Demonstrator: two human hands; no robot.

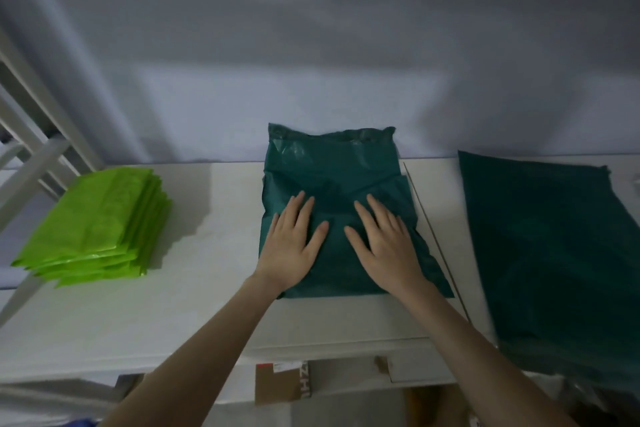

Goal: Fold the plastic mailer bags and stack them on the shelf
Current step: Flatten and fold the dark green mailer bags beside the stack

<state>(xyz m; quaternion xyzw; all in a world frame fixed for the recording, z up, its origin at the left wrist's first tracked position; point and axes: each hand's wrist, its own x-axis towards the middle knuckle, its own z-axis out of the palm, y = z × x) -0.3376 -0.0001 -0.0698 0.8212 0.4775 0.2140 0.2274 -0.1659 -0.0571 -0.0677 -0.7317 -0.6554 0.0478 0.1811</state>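
Observation:
A dark green plastic mailer bag (332, 163) lies partly folded on the white shelf surface (214, 253), its far end curling up against the wall. My left hand (294, 239) presses flat on its left half with fingers spread. My right hand (384, 243) lies flat on its right half, fingers straight. To the right, a pile of unfolded dark green mailers (554, 253) lies flat and hangs over the front edge. A stack of several folded lime green mailers (100, 225) sits at the left.
A white rack frame (31, 135) slants at the far left. A thin seam or rod (436, 239) runs between the middle bag and the right pile. Cardboard boxes (282, 383) show below the front edge. A grey wall stands behind.

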